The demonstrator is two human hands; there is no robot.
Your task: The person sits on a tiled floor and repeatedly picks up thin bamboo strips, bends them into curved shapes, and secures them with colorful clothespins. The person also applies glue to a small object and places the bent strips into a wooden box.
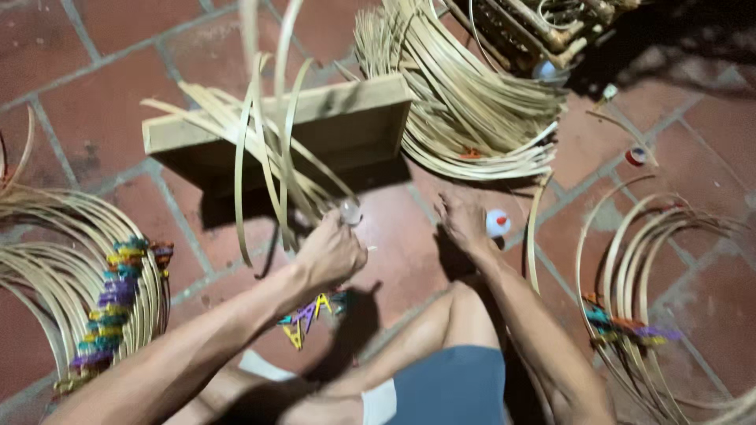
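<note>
Left hand [331,253] closed around a small clear bottle [350,210], beside bent bamboo strips [264,149]. Right hand [465,224] fingers down on the floor [102,110], grip cannot be told, near a white cap [497,223]. Step looks like gluing strips; next calls for steadying one strip. Beyond: wooden box [346,118], coiled strip bundle [472,102]. Red tile, dim.

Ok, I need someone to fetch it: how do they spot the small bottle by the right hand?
Find the wooden box on the tiled floor. Just below its right corner, the right hand rests; the small bottle lies beside it, white with a red spot among pale bamboo strips.
</note>
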